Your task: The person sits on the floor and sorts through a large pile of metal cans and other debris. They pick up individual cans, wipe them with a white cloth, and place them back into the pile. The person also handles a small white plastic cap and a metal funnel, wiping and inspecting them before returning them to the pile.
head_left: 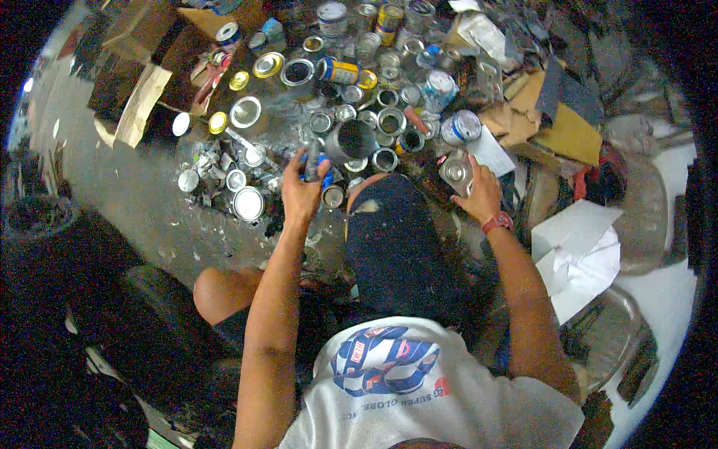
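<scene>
My left hand (302,191) is closed around a narrow grey and blue object (313,163), whose kind I cannot make out. Just beyond it stands a large open can (351,140), dark inside. On the other side, my right hand (482,193) grips a shiny, silvery container (455,172) with a round top, fingers along its right edge. A white and blue paint can (461,127) lies a little farther off. Between the hands are smaller open cans (384,159), and a small tin (333,197) sits beside my left hand.
Many cans and lids spread over the floor ahead, among them a yellow-labelled can (340,72) and a round metal lid (245,112). Cardboard boxes (142,105) stand far left, torn cardboard (565,138) right. White paper (576,251) lies by a grey chair (609,337).
</scene>
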Demonstrator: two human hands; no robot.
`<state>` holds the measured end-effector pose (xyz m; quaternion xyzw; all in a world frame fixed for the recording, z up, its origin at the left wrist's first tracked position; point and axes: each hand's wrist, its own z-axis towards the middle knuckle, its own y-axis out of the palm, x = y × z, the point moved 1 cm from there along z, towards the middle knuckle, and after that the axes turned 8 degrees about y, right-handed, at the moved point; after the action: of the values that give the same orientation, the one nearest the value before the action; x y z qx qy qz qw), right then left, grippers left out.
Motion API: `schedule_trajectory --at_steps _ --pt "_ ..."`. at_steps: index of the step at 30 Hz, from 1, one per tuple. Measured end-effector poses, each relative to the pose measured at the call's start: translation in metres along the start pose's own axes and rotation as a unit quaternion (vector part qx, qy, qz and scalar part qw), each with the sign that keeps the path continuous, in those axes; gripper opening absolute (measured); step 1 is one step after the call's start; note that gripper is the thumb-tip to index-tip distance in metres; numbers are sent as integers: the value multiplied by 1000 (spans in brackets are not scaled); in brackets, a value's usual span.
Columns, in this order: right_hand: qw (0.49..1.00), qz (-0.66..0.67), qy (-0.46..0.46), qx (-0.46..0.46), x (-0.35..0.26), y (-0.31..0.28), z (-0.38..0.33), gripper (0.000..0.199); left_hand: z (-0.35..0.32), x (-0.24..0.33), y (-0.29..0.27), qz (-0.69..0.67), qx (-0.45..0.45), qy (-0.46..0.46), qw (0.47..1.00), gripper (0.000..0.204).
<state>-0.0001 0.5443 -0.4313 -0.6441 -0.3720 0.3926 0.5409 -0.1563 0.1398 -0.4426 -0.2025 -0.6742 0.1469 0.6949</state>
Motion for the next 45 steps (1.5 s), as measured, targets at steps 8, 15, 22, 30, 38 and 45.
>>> schedule_trajectory --at_steps 8,15,22,30,38,45 --pt "958 -105 -260 -58 -44 -117 49 106 12 4 36 65 26 98 993 78" --pt "848 -312 -383 -194 -144 -161 94 101 14 10 52 101 8 96 990 84" --pt "829 -401 -254 -295 -188 -129 111 101 11 19 53 124 2 126 984 88" --pt "755 -446 -413 -244 -181 -117 125 89 8 36 47 109 -23 91 990 87" --pt "788 -404 -357 -297 -174 -123 109 92 5 27 54 136 -45 124 982 90" --pt "879 -265 -326 -225 -102 -140 73 107 7 10 65 82 -115 95 985 80"
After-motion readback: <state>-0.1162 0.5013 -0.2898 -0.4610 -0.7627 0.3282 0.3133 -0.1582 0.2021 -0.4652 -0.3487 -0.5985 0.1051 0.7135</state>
